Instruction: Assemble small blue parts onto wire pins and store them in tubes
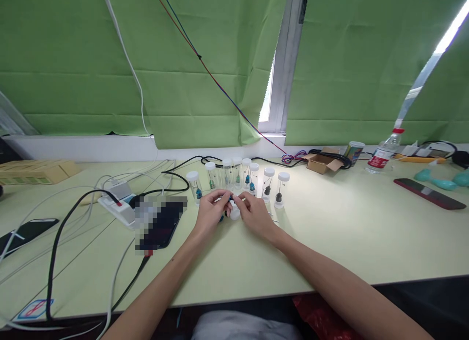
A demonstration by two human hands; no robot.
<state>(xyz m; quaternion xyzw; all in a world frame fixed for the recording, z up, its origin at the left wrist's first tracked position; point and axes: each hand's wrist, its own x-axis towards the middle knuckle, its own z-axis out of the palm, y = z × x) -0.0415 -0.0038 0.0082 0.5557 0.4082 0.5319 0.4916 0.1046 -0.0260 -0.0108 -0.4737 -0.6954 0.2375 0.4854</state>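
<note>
Over the middle of the table, my left hand (212, 208) and my right hand (254, 210) meet, the fingers of each pinched around one small dark bluish piece (230, 199). The fingers cover most of it, so its kind does not show. Just below the fingertips lies a round white cap (235, 213), with a small dark teal piece beside my left fingers. Behind both hands stand several transparent tubes with white caps, such as the tube at the right end (281, 190) and the tube at the left end (194, 187). Small blue, green or dark pieces on thin metal stems are inside them.
Left of my hands lie a black phone (166, 225), a white power strip (119, 205) and tangled cables. At the back right are an open cardboard box (322, 162), a can (353, 153) and a water bottle (384, 152). A dark red-edged slab (428, 193) lies further right.
</note>
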